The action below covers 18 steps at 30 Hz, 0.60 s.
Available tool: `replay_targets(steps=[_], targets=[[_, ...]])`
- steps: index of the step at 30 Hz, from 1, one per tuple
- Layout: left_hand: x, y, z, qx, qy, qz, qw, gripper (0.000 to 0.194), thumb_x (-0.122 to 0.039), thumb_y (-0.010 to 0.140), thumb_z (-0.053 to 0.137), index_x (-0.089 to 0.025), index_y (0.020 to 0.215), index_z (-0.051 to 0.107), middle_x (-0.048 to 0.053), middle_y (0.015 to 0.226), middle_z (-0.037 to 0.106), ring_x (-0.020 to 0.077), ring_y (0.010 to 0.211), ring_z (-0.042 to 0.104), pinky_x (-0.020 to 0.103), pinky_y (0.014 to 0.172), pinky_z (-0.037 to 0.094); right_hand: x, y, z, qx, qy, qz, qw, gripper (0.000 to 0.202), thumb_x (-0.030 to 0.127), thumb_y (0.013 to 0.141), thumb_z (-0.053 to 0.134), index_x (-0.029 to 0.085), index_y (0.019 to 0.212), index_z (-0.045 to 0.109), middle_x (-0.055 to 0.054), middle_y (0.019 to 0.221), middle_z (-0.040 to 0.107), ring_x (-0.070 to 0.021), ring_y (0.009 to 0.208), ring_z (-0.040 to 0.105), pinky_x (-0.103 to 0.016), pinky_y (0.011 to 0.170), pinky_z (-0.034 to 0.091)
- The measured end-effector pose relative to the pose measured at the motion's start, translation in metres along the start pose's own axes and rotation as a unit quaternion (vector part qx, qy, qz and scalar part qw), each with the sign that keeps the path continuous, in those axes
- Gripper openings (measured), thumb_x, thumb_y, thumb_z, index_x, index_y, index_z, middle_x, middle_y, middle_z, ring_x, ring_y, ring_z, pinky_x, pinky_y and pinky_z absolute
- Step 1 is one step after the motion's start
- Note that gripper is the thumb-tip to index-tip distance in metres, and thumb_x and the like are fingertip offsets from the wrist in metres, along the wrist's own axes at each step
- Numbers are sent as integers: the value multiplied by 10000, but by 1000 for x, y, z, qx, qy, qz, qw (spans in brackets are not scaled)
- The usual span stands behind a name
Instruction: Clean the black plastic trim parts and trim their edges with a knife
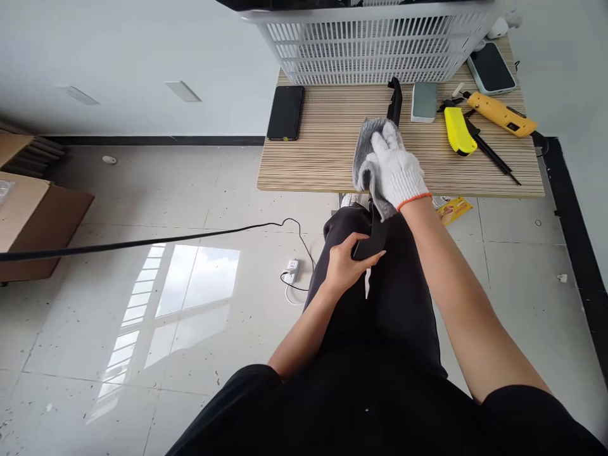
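A: How is the left hand [350, 262] set?
B: Bare, with thumb and fingers clamped on the lower end of the black part [377, 235].

A: And the right hand [398, 166]?
B: It wears a white glove [405, 180] with an orange cuff, and is closed over the grey cloth [365, 149], which is folded around the black part. The two hands are apart, the right one farther forward.

A: Where is the black part?
B: Across the middle of the worktop's [323, 166] near edge. The end in the left hand sticks out past that edge, above the person's legs; a black piece also shows beyond the cloth, reaching toward the basket [380, 47]. Cloth and glove hide the stretch between, so I can't tell how they join.

A: What else is on the worktop?
B: The white basket stands along the far edge. A black phone [285, 113] lies by the left edge, another phone [491, 68] at the far right corner. The grey block [424, 101] sits just in front of the basket; right of it are the yellow tool [459, 131] and, by the right edge, the orange tool [501, 114].
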<state>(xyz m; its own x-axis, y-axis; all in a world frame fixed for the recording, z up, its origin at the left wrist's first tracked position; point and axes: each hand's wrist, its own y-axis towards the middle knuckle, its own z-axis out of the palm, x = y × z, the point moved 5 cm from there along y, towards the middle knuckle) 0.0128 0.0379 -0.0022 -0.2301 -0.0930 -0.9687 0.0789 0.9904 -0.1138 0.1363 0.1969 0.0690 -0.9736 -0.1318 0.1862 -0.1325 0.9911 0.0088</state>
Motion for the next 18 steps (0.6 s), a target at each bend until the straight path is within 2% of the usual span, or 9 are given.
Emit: replay_targets(steps=[2,5,8,12,15,18], targets=[[-1,0,0,-1,8,5,1000,382,-449,717,826,-231,972,643,-40,682,737,177,623,746,272,605,603,-3,15,-4,15,-7,30,999,610,296,1033,130,88,1587,276,-216,1655,178,-441,1394,413,-518,967,482],[-3,2,-1,-4,35,11,999,352,-445,725,820,-231,941,643,-42,697,738,166,632,738,268,621,592,-9,41,-6,28,0,80,996,604,259,1023,246,104,1605,218,-218,1669,109,-447,1371,445,-518,970,501],[-5,3,-2,-8,61,17,998,337,-441,729,819,-229,928,650,-43,700,735,157,651,732,260,642,579,-16,69,-5,-2,7,87,996,619,273,1020,192,66,1603,204,-216,1665,128,-451,1340,472,-502,1003,473],[-7,4,-2,-22,74,36,996,338,-441,711,832,-222,890,647,-43,713,733,141,661,720,239,631,566,-30,102,-1,-22,39,104,994,639,325,1018,323,83,1602,229,-157,1674,174,-445,1396,436,-614,1045,444],[-6,4,-1,-20,53,39,998,334,-433,717,828,-222,891,635,-51,694,721,132,626,709,236,616,568,-36,114,-2,-1,56,127,990,665,341,999,380,129,1601,195,-133,1684,142,-368,1461,358,-650,1073,415],[-4,4,0,-15,44,30,998,321,-425,727,821,-226,896,634,-55,701,719,128,615,709,237,620,573,-36,110,-6,18,44,140,989,656,308,1000,370,168,1604,154,-114,1692,115,-316,1451,365,-601,1093,417]])
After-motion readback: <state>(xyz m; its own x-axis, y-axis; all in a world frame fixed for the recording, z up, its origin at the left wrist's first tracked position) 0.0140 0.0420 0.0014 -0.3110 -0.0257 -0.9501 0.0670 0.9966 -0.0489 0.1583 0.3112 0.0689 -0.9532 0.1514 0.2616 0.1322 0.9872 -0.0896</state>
